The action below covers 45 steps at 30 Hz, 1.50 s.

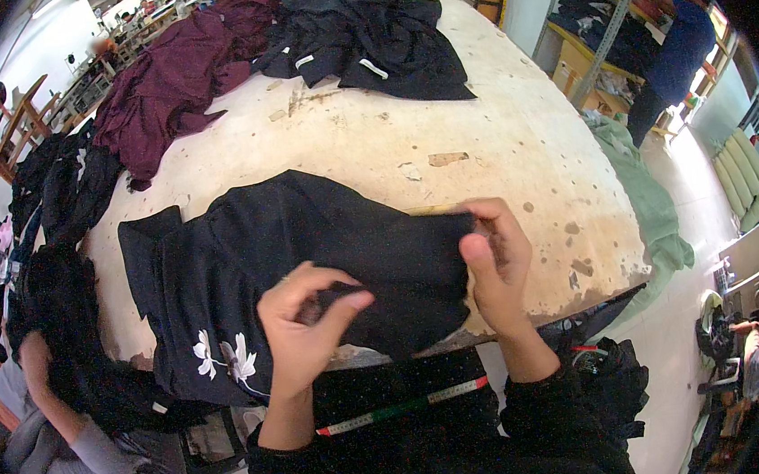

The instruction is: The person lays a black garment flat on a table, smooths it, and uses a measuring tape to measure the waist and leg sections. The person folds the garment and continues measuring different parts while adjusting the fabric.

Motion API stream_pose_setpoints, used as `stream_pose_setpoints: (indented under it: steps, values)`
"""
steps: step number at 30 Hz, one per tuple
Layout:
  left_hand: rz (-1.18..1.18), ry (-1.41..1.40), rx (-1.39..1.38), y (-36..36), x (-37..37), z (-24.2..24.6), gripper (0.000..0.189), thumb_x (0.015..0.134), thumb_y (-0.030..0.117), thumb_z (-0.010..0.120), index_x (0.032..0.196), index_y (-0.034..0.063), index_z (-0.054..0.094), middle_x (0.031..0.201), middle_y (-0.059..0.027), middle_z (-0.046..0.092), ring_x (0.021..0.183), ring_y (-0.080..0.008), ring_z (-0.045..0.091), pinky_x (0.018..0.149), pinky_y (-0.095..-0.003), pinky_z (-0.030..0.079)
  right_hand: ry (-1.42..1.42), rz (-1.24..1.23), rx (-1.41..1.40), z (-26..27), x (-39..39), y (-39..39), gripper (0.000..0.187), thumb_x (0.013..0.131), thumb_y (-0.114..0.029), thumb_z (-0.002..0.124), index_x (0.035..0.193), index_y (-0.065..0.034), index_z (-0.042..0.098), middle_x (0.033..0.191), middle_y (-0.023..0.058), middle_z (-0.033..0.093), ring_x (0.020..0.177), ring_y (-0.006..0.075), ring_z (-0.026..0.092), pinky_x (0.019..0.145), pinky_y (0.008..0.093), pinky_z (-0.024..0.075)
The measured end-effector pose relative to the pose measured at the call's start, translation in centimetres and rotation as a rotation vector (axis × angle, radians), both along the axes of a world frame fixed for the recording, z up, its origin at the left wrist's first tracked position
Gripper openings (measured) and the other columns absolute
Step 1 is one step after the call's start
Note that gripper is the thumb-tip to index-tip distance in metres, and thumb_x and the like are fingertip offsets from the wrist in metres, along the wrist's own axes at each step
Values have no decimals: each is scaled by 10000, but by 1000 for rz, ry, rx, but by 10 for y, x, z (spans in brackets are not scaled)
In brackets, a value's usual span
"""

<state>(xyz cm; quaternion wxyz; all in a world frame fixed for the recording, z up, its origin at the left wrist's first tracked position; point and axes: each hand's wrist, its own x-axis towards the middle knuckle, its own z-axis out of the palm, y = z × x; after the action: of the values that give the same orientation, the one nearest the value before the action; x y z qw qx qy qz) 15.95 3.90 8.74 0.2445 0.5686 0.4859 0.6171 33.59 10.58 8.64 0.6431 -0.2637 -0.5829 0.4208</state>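
Observation:
A black garment with white printed flowers lies across the near part of the worn table. My left hand is over its middle, thumb and forefinger pinching a small fold of the black cloth. At the garment's right end, my right hand has its fingers at the cloth's upper corner and the thumb raised; whether it grips the edge is unclear. A tape measure with red ends hangs across my front, below the table edge.
Maroon garments and black garments with white labels are heaped on the table's far side. A co-worker's arm handles black cloth at left. Green cloth hangs off the right edge; shelving and another person are beyond.

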Motion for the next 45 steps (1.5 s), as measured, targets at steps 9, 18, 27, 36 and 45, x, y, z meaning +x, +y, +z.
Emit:
stream_pose_setpoints:
  steps: [9,18,27,36,45]
  values:
    - [138,-278,80,7,-13,-15,124,699,21,730,770,2,630,700,21,554,583,-13,387,513,-167,243,-369,109,6,-6,20,-18,289,724,-116,736,943,-18,575,845,59,565,710,136,504,668,252,417]
    - [161,-180,138,4,-11,-14,191,618,-19,763,764,0,642,711,-7,588,580,-23,406,520,-166,259,-303,37,-26,-18,17,-24,308,705,-99,755,946,-25,577,785,37,577,680,97,500,627,229,412]
    - [96,-18,154,2,-18,-12,221,609,6,778,793,-17,658,724,-26,598,614,-66,471,549,-195,320,-378,9,-67,-16,17,-30,169,727,-57,724,845,12,624,715,64,599,614,108,522,573,233,421]
    - [-120,-196,116,0,-24,-10,283,637,98,796,836,-56,667,787,-91,639,696,-122,565,629,-228,414,-354,87,10,-2,24,-28,165,709,-15,715,848,19,633,744,100,621,614,144,549,556,245,412]
    - [-288,-66,75,-7,-25,4,198,648,60,780,763,-51,664,793,-126,655,750,-139,587,637,-242,418,-302,129,-45,20,36,-22,149,674,29,709,799,15,630,766,93,617,686,161,558,604,247,410]
